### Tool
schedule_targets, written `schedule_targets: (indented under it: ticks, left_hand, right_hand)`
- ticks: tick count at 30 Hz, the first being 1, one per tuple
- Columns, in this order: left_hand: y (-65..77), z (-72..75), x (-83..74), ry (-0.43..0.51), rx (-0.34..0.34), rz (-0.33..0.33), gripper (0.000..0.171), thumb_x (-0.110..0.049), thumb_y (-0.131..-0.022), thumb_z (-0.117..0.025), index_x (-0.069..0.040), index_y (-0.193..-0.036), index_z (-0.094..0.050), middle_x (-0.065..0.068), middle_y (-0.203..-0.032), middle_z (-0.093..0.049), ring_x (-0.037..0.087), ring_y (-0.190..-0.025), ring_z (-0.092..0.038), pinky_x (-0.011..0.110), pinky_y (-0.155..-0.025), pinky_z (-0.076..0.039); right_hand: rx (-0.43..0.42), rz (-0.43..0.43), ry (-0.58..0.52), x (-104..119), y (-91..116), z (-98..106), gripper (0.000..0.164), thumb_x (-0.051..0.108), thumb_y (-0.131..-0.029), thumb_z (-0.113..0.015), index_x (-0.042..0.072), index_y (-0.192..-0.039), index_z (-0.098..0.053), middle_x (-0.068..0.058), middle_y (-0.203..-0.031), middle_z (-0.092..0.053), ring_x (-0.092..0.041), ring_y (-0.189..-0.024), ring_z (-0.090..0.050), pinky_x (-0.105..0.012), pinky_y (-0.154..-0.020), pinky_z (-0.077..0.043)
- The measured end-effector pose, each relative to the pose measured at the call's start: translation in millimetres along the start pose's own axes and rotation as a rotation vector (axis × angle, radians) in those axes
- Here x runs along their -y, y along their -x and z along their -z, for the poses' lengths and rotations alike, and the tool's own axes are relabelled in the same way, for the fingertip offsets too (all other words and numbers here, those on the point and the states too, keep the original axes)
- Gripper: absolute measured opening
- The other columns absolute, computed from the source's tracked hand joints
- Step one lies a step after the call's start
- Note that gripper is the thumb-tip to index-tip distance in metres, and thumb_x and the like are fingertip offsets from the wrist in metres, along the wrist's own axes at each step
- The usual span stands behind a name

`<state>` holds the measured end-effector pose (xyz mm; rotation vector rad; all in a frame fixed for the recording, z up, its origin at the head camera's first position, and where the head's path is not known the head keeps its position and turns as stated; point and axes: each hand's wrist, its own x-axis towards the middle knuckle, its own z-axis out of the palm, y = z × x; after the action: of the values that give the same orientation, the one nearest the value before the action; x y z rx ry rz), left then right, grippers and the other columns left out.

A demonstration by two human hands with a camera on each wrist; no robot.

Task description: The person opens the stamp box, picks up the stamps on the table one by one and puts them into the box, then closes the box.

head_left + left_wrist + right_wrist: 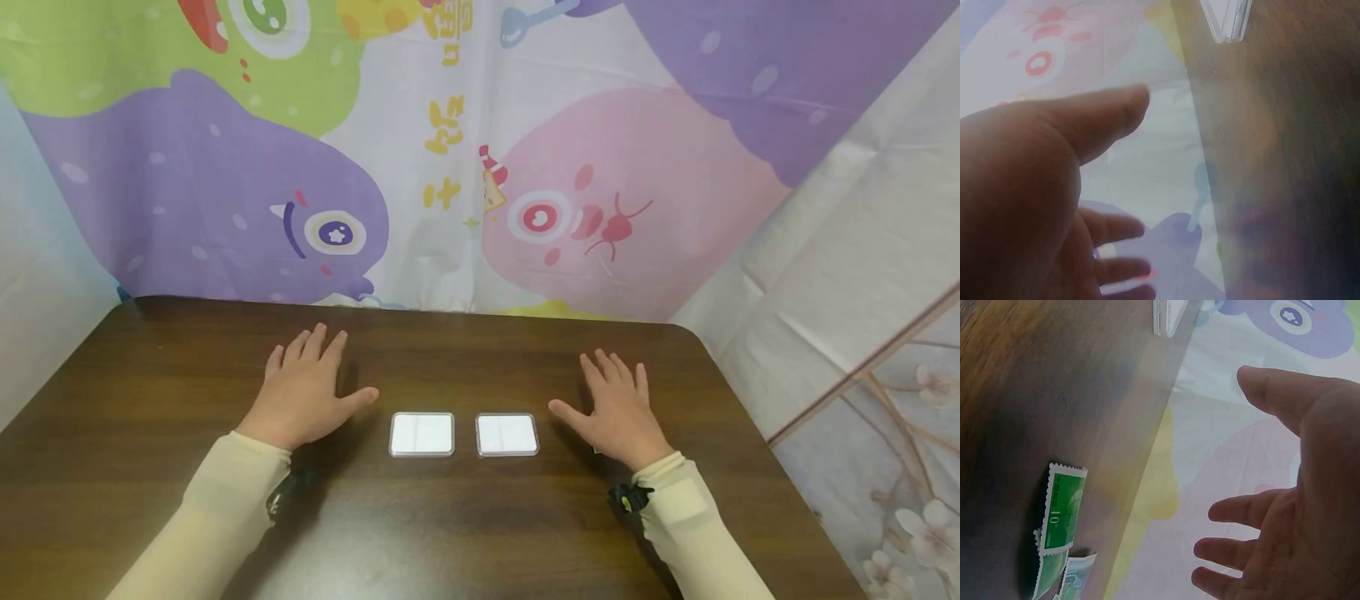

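Two flat, clear-rimmed rectangular cases with white insides lie side by side on the table: a left case (pixel 422 434) and a right case (pixel 507 435). Left of them, my left hand (pixel 300 396) hovers or rests with fingers spread, its thumb apart from the left case. On the other side my right hand (pixel 615 412) is likewise spread, holding nothing, thumb pointing toward the right case. In the right wrist view, several postage stamps lie beside that hand, a green stamp (pixel 1065 506) marked 10 on top. The head view hides most of them behind the right hand.
The brown wooden table (pixel 450 533) has rounded far corners. A cartoon-printed curtain (pixel 435 250) hangs right behind its far edge. Pale fabric panels (pixel 817 275) stand at both sides. A dark strap (pixel 630 497) with a device sits at the right wrist.
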<state>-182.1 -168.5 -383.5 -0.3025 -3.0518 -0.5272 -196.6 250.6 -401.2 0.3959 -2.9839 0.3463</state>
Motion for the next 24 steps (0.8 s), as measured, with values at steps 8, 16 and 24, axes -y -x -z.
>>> schedule_targets:
  ticks: [8,16,24]
  left_hand:
    - [-3.9,-3.5,-4.0,-0.029,-0.030,-0.164,0.078,-0.044,-0.091,-0.076,0.005,-0.147,-0.051,0.028,-0.147,-0.051,0.049,-0.136,-0.046,0.065,-0.109,-0.038]
    - [-1.1,-2.3,-18.4,0.005,0.063,-0.273,0.072,-0.044,-0.090,-0.077,-0.003,-0.145,-0.056,0.018,-0.140,-0.059,0.040,-0.131,-0.054,0.057,-0.108,-0.044]
    - [5.5,-10.8,-28.6,-0.010,0.156,-0.298,0.086,-0.049,-0.078,-0.087,-0.006,-0.146,-0.056,0.013,-0.138,-0.060,0.035,-0.127,-0.058,0.053,-0.104,-0.048]
  right_hand:
    - [0.040,0.007,-0.036,1.0,1.4,0.2,0.088,0.060,-0.096,-0.062,-0.004,-0.153,-0.043,-0.029,-0.159,-0.038,-0.048,-0.149,-0.030,-0.069,-0.120,-0.006]
    - [0.087,0.060,-0.055,13.5,-0.1,4.8,0.076,0.053,-0.096,-0.067,-0.002,-0.146,-0.052,-0.023,-0.149,-0.053,-0.044,-0.142,-0.043,-0.068,-0.119,-0.016]
    - [0.130,0.094,-0.041,40.3,-8.3,13.3,0.068,0.047,-0.095,-0.071,0.001,-0.143,-0.057,-0.018,-0.144,-0.058,-0.038,-0.138,-0.050,-0.065,-0.120,-0.020]
